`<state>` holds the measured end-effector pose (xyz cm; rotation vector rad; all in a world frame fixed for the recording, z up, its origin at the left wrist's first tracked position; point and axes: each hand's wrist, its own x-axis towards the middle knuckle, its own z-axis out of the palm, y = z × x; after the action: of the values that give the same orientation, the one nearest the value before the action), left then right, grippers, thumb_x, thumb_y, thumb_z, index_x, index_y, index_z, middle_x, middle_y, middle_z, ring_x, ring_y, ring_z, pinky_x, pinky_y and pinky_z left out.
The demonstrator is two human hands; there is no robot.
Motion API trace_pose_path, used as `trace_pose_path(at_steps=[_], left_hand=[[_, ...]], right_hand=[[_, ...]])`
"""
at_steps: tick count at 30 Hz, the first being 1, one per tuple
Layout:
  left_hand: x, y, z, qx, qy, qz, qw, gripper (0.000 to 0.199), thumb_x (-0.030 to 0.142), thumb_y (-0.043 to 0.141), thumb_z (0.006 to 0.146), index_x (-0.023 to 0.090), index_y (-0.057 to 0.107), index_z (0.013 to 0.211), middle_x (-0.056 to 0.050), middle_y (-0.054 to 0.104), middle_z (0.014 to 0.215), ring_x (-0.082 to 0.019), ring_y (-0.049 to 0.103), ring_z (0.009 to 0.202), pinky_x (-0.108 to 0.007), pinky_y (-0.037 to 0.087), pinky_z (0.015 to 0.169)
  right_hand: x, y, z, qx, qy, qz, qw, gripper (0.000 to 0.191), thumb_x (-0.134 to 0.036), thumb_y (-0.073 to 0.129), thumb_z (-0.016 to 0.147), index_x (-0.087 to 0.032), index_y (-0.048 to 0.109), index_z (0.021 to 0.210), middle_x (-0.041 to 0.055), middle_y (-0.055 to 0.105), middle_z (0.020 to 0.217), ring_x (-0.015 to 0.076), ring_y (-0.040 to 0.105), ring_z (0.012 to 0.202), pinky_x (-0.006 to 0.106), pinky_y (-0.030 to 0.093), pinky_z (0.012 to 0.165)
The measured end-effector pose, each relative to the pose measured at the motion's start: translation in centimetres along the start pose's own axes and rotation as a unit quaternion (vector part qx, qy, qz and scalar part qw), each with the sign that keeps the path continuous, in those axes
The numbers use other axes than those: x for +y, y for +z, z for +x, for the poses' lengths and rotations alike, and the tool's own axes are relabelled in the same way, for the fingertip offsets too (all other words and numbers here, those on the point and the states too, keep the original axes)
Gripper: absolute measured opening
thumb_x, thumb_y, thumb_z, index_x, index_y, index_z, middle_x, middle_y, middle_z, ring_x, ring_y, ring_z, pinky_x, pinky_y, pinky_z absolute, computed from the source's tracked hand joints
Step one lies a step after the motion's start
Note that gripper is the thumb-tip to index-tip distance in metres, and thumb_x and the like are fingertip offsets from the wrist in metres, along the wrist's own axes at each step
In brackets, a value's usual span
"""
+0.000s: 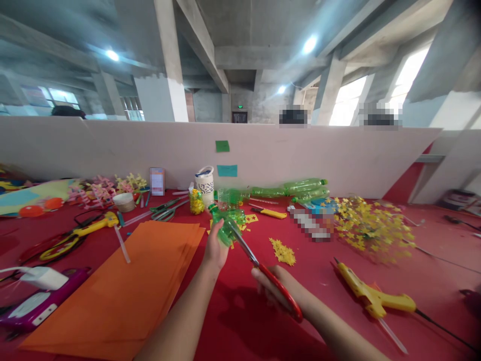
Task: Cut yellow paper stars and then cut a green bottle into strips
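Note:
In the middle of the view my left hand [217,246] is closed around a green plastic bottle piece [223,228], its capped neck pointing up and to the left. My right hand [276,286] grips red-handled scissors [280,288] whose blades reach up to the green plastic. The blade tips meet the piece; whether they cut into it I cannot tell. Just behind lie more clear green plastic [229,196] and yellow sheet scraps with star shapes [251,218]. A small heap of yellow stars [282,251] rests to the right of the blades.
Orange sheets [112,286] cover the left front, beside a purple power strip [41,298]. A yellow glue gun [372,293] lies at right, below yellow star flowers [372,230]. Green bottles [289,189], a yellow utility knife [272,213] and a white cup [204,184] sit toward the partition [150,145].

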<state>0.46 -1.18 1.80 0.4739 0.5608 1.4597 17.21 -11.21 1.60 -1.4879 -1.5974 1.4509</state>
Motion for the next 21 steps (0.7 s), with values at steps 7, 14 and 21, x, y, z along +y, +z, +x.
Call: trace_pose_path(at_steps=[7, 14, 21], left_hand=[[-0.69, 0.14, -0.29, -0.023, -0.020, 0.013, 0.999, 0.023, 0.031, 0.066, 0.077, 0.015, 0.063, 0.093, -0.005, 0.071, 0.083, -0.018, 0.067, 0.073, -0.031, 0.052, 0.069], [-0.37, 0.32, -0.29, -0.014, -0.015, 0.018, 1.000, 0.023, 0.029, 0.067, 0.075, 0.016, 0.063, 0.094, -0.005, 0.072, 0.082, -0.018, 0.068, 0.073, -0.030, 0.052, 0.069], [0.14, 0.40, -0.25, -0.013, 0.002, 0.023, 1.000, 0.023, 0.029, 0.069, 0.074, 0.015, 0.064, 0.092, -0.005, 0.072, 0.083, -0.019, 0.068, 0.077, -0.030, 0.052, 0.073]], right_hand=[[-0.14, -0.41, -0.33, 0.018, -0.016, -0.053, 0.998, 0.063, -0.074, 0.041, 0.083, -0.016, 0.053, 0.061, -0.0025, 0.048, 0.038, 0.0088, 0.047, 0.034, 0.017, 0.036, 0.040], [-0.05, -0.02, -0.24, 0.063, -0.003, -0.109, 0.992, 0.061, -0.073, 0.044, 0.082, -0.018, 0.050, 0.057, -0.0015, 0.047, 0.041, 0.0095, 0.046, 0.035, 0.018, 0.031, 0.039], [-0.63, 0.19, -0.46, 0.065, 0.003, -0.107, 0.992, 0.056, -0.068, 0.049, 0.083, -0.017, 0.052, 0.060, -0.0032, 0.045, 0.044, 0.0073, 0.042, 0.035, 0.019, 0.027, 0.038]])
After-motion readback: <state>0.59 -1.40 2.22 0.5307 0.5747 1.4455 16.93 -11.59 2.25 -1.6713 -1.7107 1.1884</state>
